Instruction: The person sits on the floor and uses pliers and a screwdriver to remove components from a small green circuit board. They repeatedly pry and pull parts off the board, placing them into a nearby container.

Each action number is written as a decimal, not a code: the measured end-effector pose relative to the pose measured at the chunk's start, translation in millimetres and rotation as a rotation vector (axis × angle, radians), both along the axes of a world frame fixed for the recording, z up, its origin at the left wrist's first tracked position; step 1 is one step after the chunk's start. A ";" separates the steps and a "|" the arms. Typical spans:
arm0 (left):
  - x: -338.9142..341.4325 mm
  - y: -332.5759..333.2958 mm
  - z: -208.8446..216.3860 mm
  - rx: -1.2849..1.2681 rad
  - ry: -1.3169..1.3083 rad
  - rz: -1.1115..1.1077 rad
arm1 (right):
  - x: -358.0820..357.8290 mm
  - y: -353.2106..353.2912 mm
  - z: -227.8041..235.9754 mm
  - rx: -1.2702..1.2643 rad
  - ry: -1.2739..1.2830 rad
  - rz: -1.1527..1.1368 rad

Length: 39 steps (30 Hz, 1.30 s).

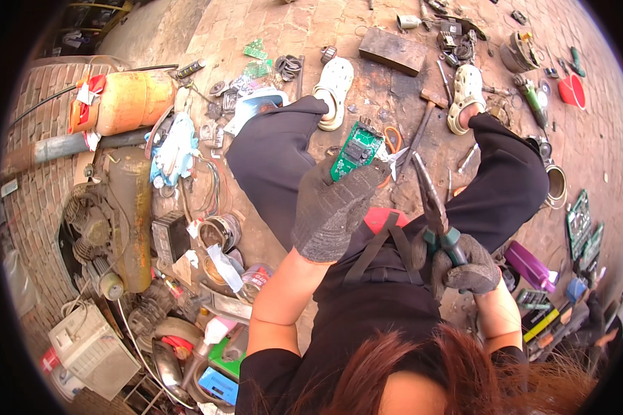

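Note:
In a dark grey knit glove, my left hand (332, 207) is closed on a green circuit board (357, 152) with dark components on its face. My right hand (472, 266), gloved the same way, wraps round the dark green handles of long-nosed pliers (432, 204). Their jaws point up and away, to the right of the board and apart from it. On the ground just beyond lie orange-handled scissors (393, 140) and a hammer (424, 121) with its head away from me. My left palm and the board's lower end are hidden.
Left stand an orange gas cylinder (135, 104) and a compressor with a rusty tank (130, 221). A metal block (393, 50) lies ahead between my feet. To the right are a bucket (519, 54), a red container (571, 91), more circuit boards (580, 220) and a purple object (529, 266).

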State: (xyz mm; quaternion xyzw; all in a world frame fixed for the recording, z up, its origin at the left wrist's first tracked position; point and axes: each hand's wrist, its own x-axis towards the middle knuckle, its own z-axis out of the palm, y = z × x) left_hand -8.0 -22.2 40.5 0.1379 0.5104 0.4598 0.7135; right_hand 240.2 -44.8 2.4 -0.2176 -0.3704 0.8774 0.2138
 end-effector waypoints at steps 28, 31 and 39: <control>-206.5 106.1 -120.9 0.084 0.420 0.595 | -48.1 60.0 -3.0 0.637 -0.742 -0.241; -261.1 146.3 -198.9 -0.106 0.507 0.540 | -50.6 83.5 -8.4 0.587 -0.729 -0.277; -320.9 219.0 -301.4 -0.253 0.774 0.421 | -61.0 147.0 -40.5 0.511 -0.802 -0.292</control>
